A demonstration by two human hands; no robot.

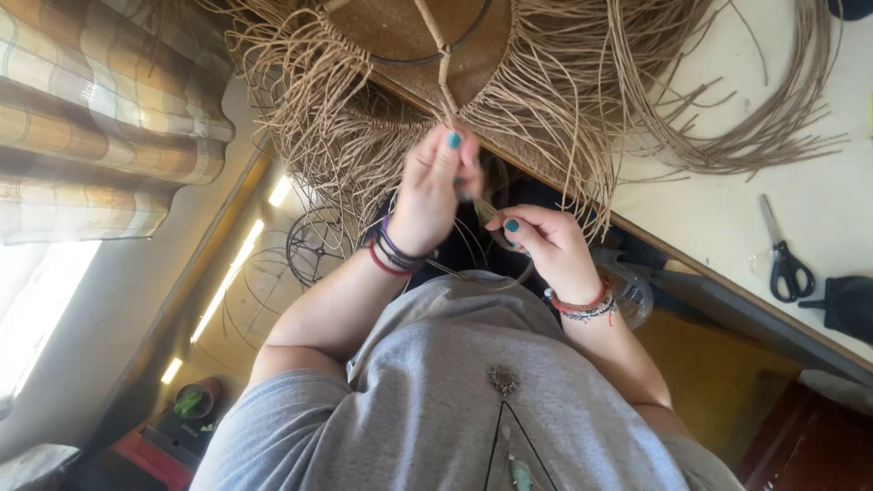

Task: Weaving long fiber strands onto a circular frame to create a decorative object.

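L hand (pixel 435 186) pinching strand (pixel 446 91) below woven disc (pixel 414 32) | R hand (pixel 536 238) gripping tool (pixel 486 211)

- woven disc (pixel 414 36) at top centre, lying on table (pixel 818 227), loose strands (pixel 564 100) fanning out around it and over the table edge
- left hand (pixel 432 195) just below disc, touching strands
- right hand (pixel 546 241) right of left hand, close beside it
- scissors (pixel 784 259) on table, far right, well apart from hands
- wire frames (pixel 314 245) left of hands, lower down

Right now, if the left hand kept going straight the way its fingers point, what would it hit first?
The left hand points up at the woven fibre piece; it would probably meet the loose strands at its edge first, though depth is unclear.
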